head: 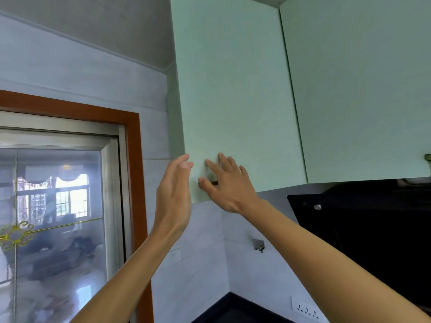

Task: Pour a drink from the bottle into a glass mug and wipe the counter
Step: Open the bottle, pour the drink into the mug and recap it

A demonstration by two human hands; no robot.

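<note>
In the kitchen the left hand (173,197) and right hand (229,190), slack and holding nothing, sit at the lower corner of the door (238,89) by its handle (214,183); bottle and mug are unseen, and the door, swung open, could strike the left hand.

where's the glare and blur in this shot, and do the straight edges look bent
In the head view, daylight washes out the brown-framed glass sliding door, hazy with reflections; same view, edges of the pale green cabinet door lean and bow from the wide lens; the left hand and right hand look slightly soft at the fingertips, the right casting a faint shadow on that door.
</note>
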